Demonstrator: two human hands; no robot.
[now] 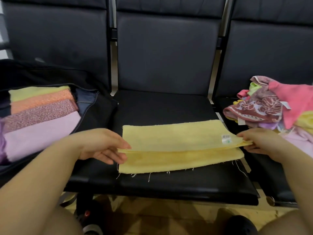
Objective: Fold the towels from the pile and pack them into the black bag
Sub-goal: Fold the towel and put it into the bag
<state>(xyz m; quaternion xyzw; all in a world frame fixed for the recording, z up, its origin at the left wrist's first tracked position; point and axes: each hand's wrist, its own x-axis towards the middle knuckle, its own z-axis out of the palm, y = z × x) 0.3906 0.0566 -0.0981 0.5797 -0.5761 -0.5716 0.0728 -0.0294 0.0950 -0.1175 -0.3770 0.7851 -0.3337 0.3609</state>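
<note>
Hard to count the messy pile of towels point(277, 107) on the right seat, cut off at the edge, and hard to see much of the black bag point(94, 106) on the left seat past four folded towels point(42, 112) side by side inside. On the middle seat point(166, 185), one yellow towel point(177, 146) folded over. Pinching its left edge, left hand point(103, 145), and pinching its right corner, right hand point(260, 141), well apart.

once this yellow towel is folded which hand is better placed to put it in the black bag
Probably the left hand: it pinches the yellow towel on the side beside the black bag.
</note>
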